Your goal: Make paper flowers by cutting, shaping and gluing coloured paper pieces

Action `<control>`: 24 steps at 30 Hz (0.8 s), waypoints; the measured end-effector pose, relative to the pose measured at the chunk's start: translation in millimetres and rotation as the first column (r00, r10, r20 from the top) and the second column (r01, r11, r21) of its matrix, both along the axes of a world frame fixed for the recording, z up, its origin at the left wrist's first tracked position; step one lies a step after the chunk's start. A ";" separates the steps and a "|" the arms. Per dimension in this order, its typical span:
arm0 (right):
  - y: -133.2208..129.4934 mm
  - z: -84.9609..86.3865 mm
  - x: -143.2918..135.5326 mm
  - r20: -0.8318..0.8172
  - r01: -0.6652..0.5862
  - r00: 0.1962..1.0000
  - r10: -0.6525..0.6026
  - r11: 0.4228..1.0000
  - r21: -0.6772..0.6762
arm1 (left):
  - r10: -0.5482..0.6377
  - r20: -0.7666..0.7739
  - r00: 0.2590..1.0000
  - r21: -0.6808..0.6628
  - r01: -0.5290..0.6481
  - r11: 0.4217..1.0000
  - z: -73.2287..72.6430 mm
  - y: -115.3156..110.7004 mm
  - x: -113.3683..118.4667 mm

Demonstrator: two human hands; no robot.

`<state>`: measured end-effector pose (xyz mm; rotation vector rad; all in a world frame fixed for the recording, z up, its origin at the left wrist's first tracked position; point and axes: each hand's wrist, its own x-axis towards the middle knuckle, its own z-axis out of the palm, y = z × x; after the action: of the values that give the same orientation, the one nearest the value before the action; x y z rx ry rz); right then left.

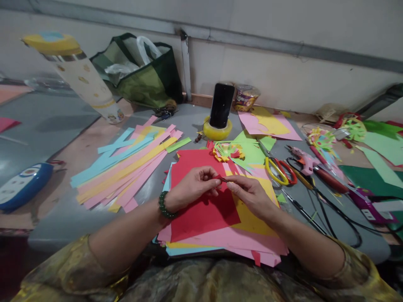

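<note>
My left hand (pixel 201 184) and my right hand (pixel 247 191) meet over a red paper sheet (pixel 198 214). Between their fingertips is a small piece of red paper (pixel 223 179), pinched from both sides. Its exact shape is partly hidden by the fingers. Below the red sheet lies a stack of pink, yellow and blue paper (pixel 252 243). Just beyond my hands sits a fringed paper flower (pixel 228 152) in yellow, green and red. Scissors with yellow and red handles (pixel 278 171) rest to the right of my right hand.
Loose paper strips (pixel 135 163) spread at the left. A phone (pixel 221 105) leans upright on a yellow tape roll (pixel 217 129). A pink glue gun (pixel 304 160), its cable and a pen (pixel 302 209) lie right. A tumbler (pixel 85 79) and green bag (pixel 141 75) stand behind.
</note>
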<state>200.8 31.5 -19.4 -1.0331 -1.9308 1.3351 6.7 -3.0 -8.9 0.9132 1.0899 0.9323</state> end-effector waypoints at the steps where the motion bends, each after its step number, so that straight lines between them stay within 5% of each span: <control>1: 0.1 -0.2 0.0 -0.001 0.000 1.000 0.000 1.000 0.002 | 0.006 -0.008 1.000 0.007 -0.006 1.000 -0.7 0.2 -0.1; 24: 0.1 0.3 1.2 0.066 -0.032 0.997 0.027 0.997 0.072 | -0.013 -0.138 0.990 -0.009 0.012 1.000 4.7 -0.4 0.4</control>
<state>202.0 31.6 -19.2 -1.0282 -2.0348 1.2510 7.1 -3.4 -4.2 0.9885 1.2037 0.8633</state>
